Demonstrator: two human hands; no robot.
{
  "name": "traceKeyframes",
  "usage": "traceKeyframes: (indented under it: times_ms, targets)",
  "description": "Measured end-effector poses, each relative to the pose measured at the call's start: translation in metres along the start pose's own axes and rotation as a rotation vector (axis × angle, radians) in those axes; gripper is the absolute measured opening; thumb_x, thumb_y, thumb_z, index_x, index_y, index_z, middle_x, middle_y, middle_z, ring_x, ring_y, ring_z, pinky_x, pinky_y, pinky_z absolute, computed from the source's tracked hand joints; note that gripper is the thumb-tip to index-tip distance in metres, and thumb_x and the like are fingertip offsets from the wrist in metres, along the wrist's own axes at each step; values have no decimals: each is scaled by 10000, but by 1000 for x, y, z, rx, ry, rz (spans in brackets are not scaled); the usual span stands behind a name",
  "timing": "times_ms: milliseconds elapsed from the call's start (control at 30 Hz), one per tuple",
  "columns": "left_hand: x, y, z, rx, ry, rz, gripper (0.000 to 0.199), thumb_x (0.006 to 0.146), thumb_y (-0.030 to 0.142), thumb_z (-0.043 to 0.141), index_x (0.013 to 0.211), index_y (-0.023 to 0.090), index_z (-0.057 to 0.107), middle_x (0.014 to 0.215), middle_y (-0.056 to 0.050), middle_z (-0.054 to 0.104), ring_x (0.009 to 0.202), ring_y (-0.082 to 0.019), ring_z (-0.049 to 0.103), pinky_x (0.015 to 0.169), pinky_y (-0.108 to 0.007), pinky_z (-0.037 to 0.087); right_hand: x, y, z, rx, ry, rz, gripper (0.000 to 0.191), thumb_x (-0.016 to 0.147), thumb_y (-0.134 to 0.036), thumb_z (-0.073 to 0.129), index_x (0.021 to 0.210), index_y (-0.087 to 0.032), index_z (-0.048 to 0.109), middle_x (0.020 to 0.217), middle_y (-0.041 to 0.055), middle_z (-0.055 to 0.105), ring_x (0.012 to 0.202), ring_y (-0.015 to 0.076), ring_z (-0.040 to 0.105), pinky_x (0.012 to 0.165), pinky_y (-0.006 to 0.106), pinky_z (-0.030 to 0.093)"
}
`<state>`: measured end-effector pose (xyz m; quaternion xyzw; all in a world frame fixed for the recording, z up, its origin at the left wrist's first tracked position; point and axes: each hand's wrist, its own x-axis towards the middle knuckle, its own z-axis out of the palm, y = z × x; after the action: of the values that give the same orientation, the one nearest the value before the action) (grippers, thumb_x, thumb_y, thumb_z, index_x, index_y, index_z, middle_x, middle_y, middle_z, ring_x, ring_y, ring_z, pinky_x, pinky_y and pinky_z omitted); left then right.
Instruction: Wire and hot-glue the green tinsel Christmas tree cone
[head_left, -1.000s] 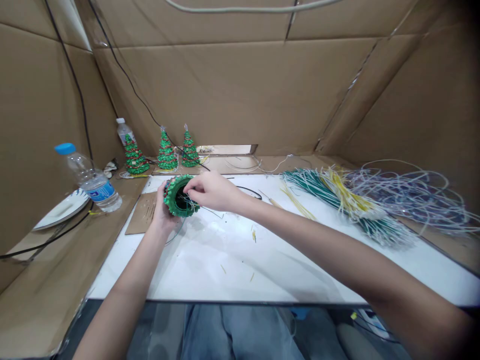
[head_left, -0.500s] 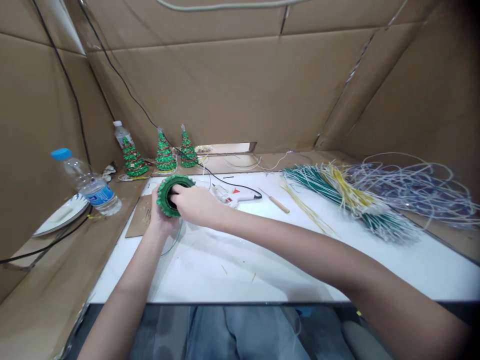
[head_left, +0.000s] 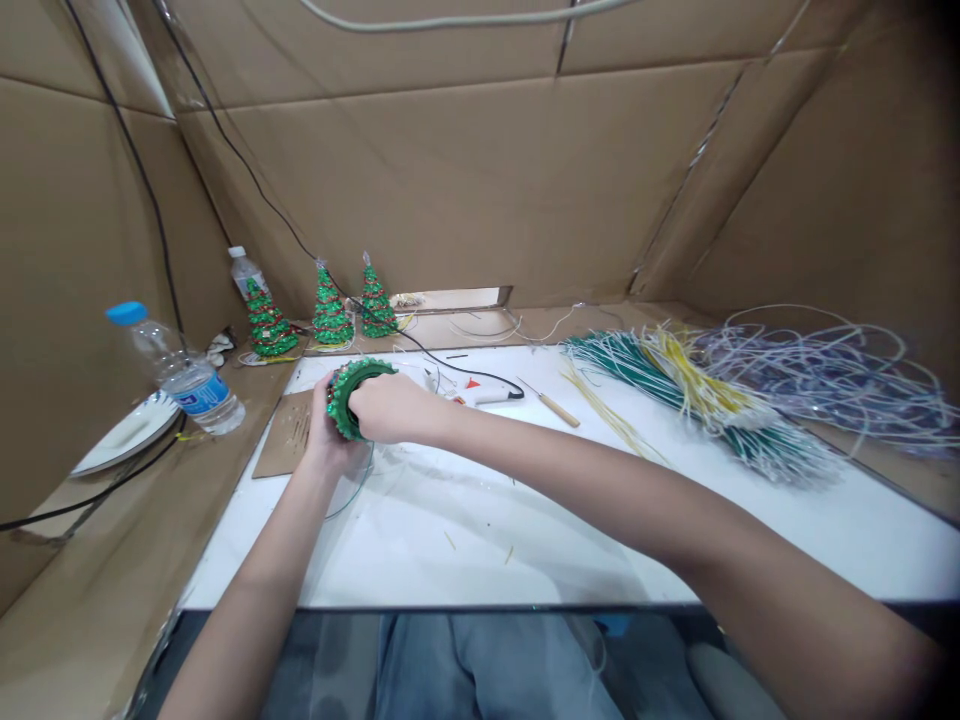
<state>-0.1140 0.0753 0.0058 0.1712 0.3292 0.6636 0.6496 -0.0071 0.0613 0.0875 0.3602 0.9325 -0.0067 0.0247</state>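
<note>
My left hand (head_left: 328,440) is wrapped round the side of a green beaded Christmas tree (head_left: 337,400), which lies tipped so its hollow round base faces me and to the right. My right hand (head_left: 394,407) is closed, its curled fingers reaching into that hollow. The fingertips, and whatever they grip, are hidden inside the base. A thin green wire (head_left: 360,492) hangs below the tree in a loop. Under and beside my left hand lies a piece of cardboard (head_left: 281,440).
Finished-looking beaded trees (head_left: 331,308) stand at the back left, near a water bottle (head_left: 196,385) and a white plate (head_left: 124,440). Behind my right hand are a glue gun (head_left: 484,390) and a wooden-handled awl (head_left: 559,410). Wire bundles (head_left: 675,385) lie at right. Cardboard walls (head_left: 450,180) surround the table.
The tree has turned, its base now facing more to the right and its beaded side showing more. My right hand has moved slightly right and down with it, fingers still inside.
</note>
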Motion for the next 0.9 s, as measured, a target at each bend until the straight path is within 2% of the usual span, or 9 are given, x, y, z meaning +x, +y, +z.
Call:
traceKeyframes:
  times_ms: [233,467,600,733,800,900]
  targets:
    - [-1,-2,1,-68,-30,16,212,803,366,578,755,188,682,698,23,729,624,-145,675,677,-245,539,-2,4,-2,31,-63,16,305,803,-131,485,1015,-100,703,1046,168,702,1018,272,648,824,352,502]
    - [1,-4,-1,-45,-32,39,193,768,359,624,769,178,691,702,18,736,632,-154,680,692,-260,542,-1,9,4,86,-76,21,313,803,-130,477,1024,-77,691,1054,195,689,1011,281,643,793,342,497]
    - [3,-5,-2,-32,-10,95,200,754,369,639,772,177,693,701,22,735,608,-143,669,634,-234,529,-4,13,6,161,-77,-25,296,793,-106,471,985,-51,688,1069,219,666,984,301,637,747,340,490]
    - [6,-3,-4,-35,3,167,196,772,357,605,729,182,681,672,38,720,587,-117,653,593,-198,516,-7,21,8,306,-100,-112,263,787,-78,471,934,-64,688,1114,186,637,949,237,631,691,260,484]
    - [7,0,-4,-30,7,187,211,781,363,583,729,183,678,669,35,717,596,-124,655,598,-208,525,-12,25,8,408,-122,-126,324,800,-76,441,1030,-89,669,1015,131,657,841,180,639,599,217,476]
    - [5,4,-4,-17,14,207,253,783,400,562,734,180,676,676,21,717,616,-142,661,605,-228,537,-24,31,7,583,-163,-98,493,830,-101,397,1305,-128,523,631,1,580,565,118,569,473,187,433]
